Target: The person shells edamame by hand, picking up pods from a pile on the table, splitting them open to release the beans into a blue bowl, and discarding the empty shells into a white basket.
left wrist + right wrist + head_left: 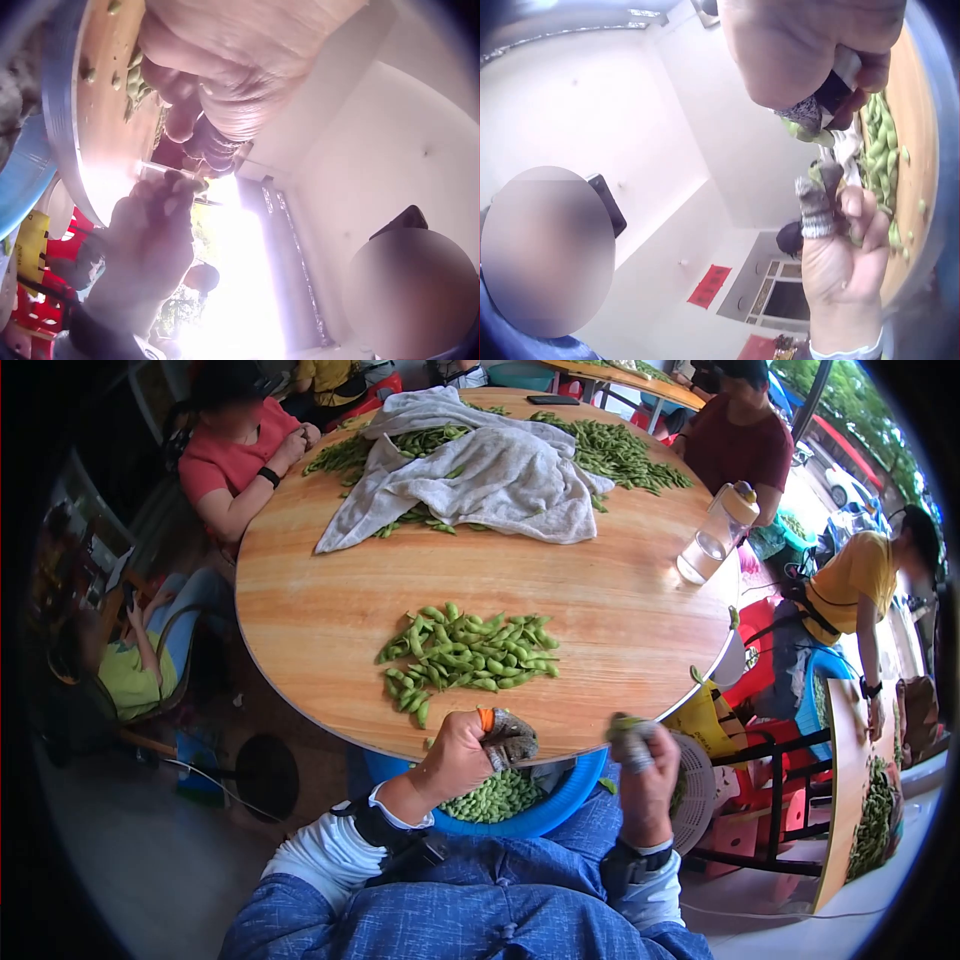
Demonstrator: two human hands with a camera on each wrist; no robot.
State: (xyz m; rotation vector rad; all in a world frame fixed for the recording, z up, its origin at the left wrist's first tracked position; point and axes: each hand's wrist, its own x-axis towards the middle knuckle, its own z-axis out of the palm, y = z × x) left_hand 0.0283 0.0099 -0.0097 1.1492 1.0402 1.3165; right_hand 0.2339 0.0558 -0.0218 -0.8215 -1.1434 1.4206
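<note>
Over the table's near edge, my left hand (pixel 462 756) is curled, with knitted covers on its thumb and a finger and an orange band. A small greenish pod (pixel 814 172) shows at its fingertips in the right wrist view. To the right, my right hand (pixel 650 775) is raised and blurred, with the thumb covered too. It pinches a green edamame pod (pixel 804 130). Below both hands, a blue basin (pixel 560 816) contains shelled green beans (pixel 492 798). A pile of edamame pods (pixel 470 650) lies on the round wooden table (pixel 330 615) just beyond the hands.
A grey cloth (pixel 490 475) partly covers more pods (pixel 625 452) at the far side. A clear bottle (pixel 712 540) stands near the right edge. People sit around the table. A white plastic basket (pixel 695 790) and a side table (pixel 850 800) with pods are on the right.
</note>
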